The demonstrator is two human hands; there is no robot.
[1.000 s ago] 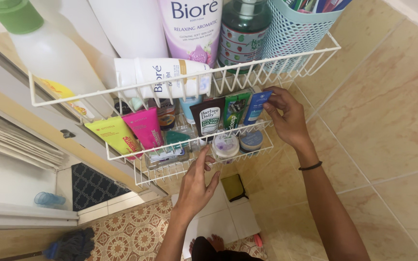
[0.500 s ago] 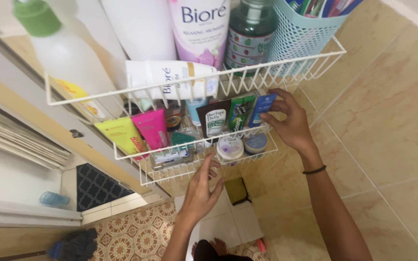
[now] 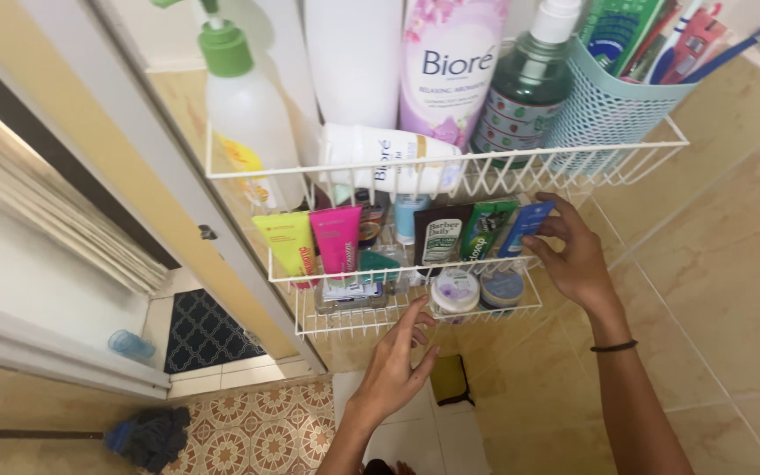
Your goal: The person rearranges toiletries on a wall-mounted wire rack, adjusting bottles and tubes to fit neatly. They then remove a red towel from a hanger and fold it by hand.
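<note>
right hand (image 3: 578, 255) pinching a small blue tube (image 3: 523, 228) at the right end of the middle rack (image 3: 310, 274). left hand (image 3: 395, 365) open wide, fingertips touching the round white jar (image 3: 455, 289) on the bottom rack (image 3: 345, 324).

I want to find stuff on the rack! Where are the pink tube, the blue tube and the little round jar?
pink tube (image 3: 337, 237), head view, middle of its body
blue tube (image 3: 523, 228), head view, its front
round jar (image 3: 455, 289), head view, its lid
</note>
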